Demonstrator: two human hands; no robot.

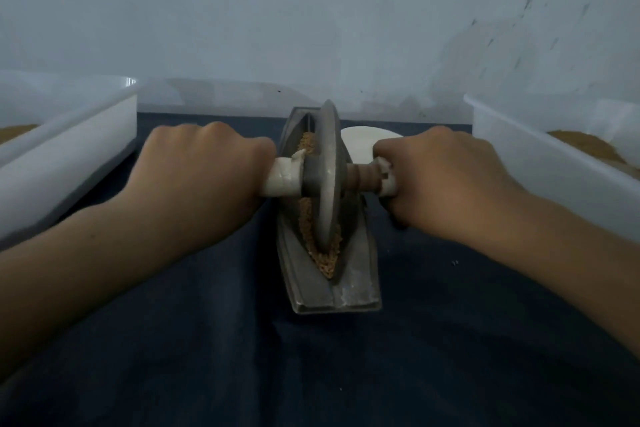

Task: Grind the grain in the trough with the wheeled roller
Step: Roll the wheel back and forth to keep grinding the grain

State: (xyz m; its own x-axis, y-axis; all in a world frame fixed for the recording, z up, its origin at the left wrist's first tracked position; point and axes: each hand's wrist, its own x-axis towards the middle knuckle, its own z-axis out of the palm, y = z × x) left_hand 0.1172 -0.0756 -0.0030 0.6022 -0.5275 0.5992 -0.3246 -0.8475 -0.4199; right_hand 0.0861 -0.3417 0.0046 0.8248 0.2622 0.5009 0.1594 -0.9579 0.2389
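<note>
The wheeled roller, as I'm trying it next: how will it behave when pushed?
Probably heavy: the wheeled roller looks like solid metal. It should roll readily along the trough, its narrow rim in the grain. On edge it may tip; the left hand and right hand steady its handles.

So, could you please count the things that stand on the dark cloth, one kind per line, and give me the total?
White plastic tubs: 2, the left tub and the right tub
Metal trough: 1
Wheeled roller: 1
White dish: 1
Total: 5
</note>
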